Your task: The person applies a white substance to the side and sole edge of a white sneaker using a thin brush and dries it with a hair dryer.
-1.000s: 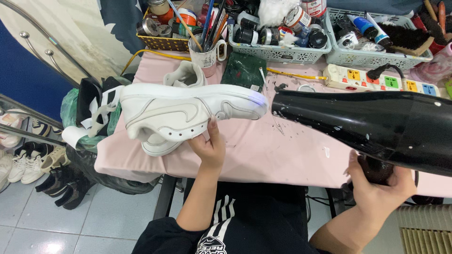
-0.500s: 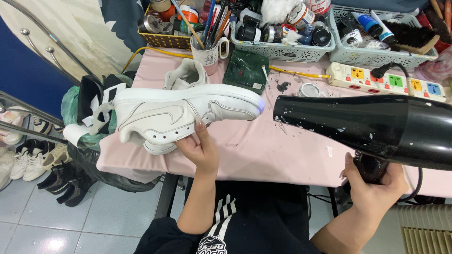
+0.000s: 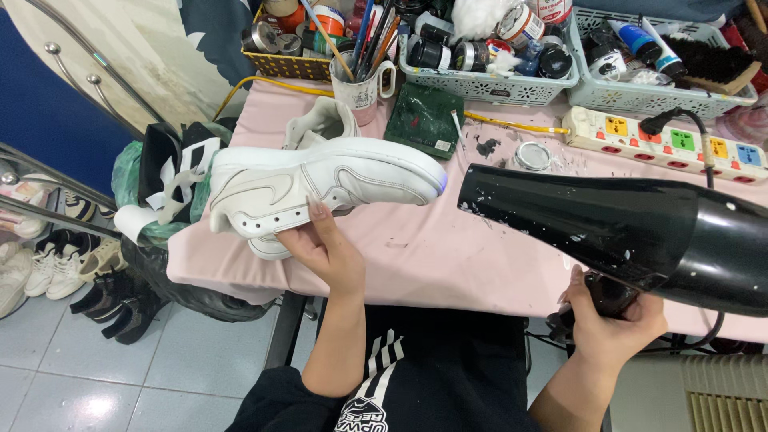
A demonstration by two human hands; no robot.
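Observation:
My left hand (image 3: pixel 324 244) holds a white sneaker (image 3: pixel 320 188) from below, on its side above the pink table (image 3: pixel 448 248), toe to the right. My right hand (image 3: pixel 612 320) grips the handle of a large black hair dryer (image 3: pixel 624 228) speckled with white paint. The dryer's nozzle faces the sneaker's toe, a short gap away. A second white sneaker (image 3: pixel 324 120) lies on the table behind the held one.
At the table's back stand a mug of brushes (image 3: pixel 364 80), baskets of jars and bottles (image 3: pixel 488 56), a green cloth (image 3: pixel 424 120), a small round tin (image 3: pixel 532 156) and a white power strip (image 3: pixel 664 144). Shoes (image 3: pixel 48 264) sit on the floor at left.
The sneaker has tilted and shifted slightly in my left hand. The hair dryer stays aimed at its toe, hardly moved.

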